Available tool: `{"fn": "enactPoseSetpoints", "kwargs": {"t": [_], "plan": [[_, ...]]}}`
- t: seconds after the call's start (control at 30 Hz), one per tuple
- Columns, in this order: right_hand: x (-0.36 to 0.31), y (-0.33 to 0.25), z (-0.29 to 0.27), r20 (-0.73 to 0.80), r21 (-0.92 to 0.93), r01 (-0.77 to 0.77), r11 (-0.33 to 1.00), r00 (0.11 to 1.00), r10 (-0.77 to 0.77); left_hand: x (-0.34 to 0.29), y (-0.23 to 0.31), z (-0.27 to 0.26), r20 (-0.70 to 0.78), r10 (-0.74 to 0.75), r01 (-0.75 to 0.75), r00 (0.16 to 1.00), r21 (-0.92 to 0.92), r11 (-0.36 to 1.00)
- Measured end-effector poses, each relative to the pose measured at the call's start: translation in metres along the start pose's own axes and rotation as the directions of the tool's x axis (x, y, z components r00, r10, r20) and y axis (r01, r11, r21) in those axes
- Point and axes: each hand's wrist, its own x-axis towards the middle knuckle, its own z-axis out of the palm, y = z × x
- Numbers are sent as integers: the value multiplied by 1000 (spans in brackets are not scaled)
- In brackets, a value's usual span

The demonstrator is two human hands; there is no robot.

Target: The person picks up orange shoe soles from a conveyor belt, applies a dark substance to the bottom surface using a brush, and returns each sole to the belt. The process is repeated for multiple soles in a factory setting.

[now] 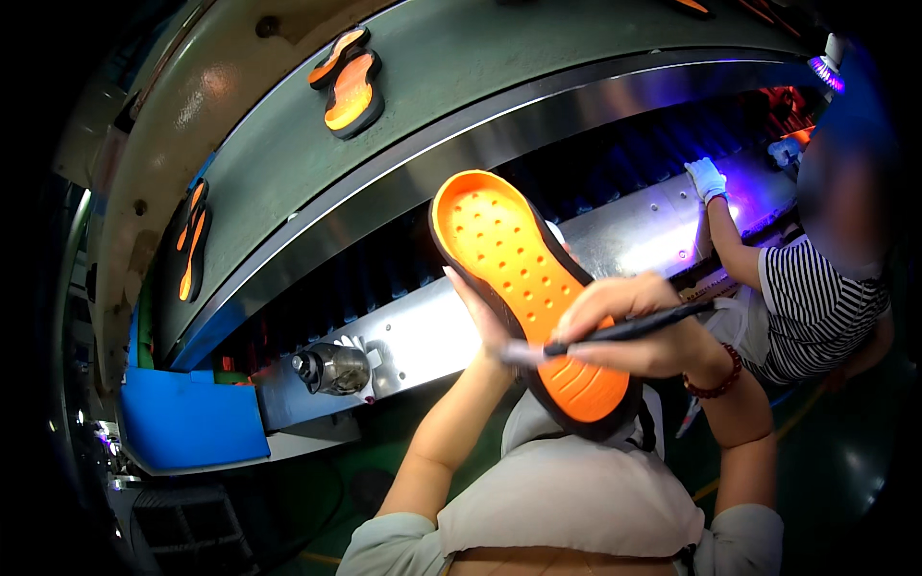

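Sole (514,259) mid-view, dimpled end toward 11 o'clock. Left hand (479,315) clasps its 9 o'clock edge; right hand (661,349) pinches brush (629,329). Sole probably light, springy; best held by side edges.

The fingers of the left hand (481,313) are largely hidden behind the orange sole (495,235), and the right hand (645,331) covers part of its middle. Over the sole's left edge, the tip of the black-handled tool (645,327) is blurred. Up and right of the sole, a co-worker's (821,300) head is blurred; farther up, an orange-and-black piece (693,8) is cut off.
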Motion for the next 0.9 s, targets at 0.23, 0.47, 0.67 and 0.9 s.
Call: {"fn": "enactPoseSetpoints", "kwargs": {"t": [0.23,0.47,0.67,0.9], "plan": [[-1,0,-1,-35,-220,63,973,997,-73,16,7,-17,48,206,-211,977,153,965],[-12,14,-11,-137,-87,-34,996,990,22,26,16,-4,171,277,-301,945,131,945],[-27,1,-13,-58,118,-67,991,996,74,27,32,4,232,302,-337,925,129,933],[-34,2,-13,67,-87,-30,996,997,36,29,41,6,273,281,-335,920,176,926]]}}
